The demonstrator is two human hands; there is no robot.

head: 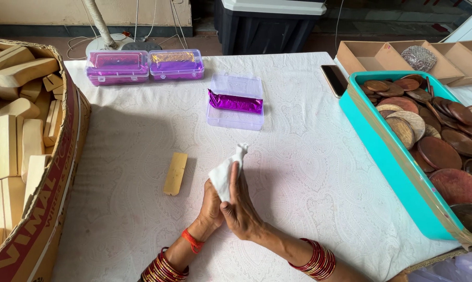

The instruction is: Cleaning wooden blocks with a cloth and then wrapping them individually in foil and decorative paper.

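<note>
Item: white cloth (224, 172), one, pressed between the palms of the left hand (211, 204) and right hand (241, 203); both grips flat and closed against it, fingers straight. Long axis runs away from the person, tilted slightly right; its twisted tip stands clear above the fingertips, pointing toward the far edge of the worktop (309, 172). Held low over the middle of the white patterned cover.

Wrists: red bangles stacked on both; an orange thread on the left.

Just left of the hands: wooden block (175, 173), one, pale yellow, flat on the cover, long axis running near to far, apart from the cloth.

Beyond the hands: open clear plastic box (235, 102), one, with a purple foil-wrapped bar (235, 102) lying crosswise in it. Far left corner: closed purple-tinted boxes (145, 67), two, side by side.

Left edge: cardboard carton (53, 193), one, heaped with wooden blocks too many to count.

Right edge: teal tray (374, 141), one, piled with round brown discs (438, 152), count unclear. Behind it, cardboard trays (371, 55) and a dark phone (334, 79), one, lying flat
</note>
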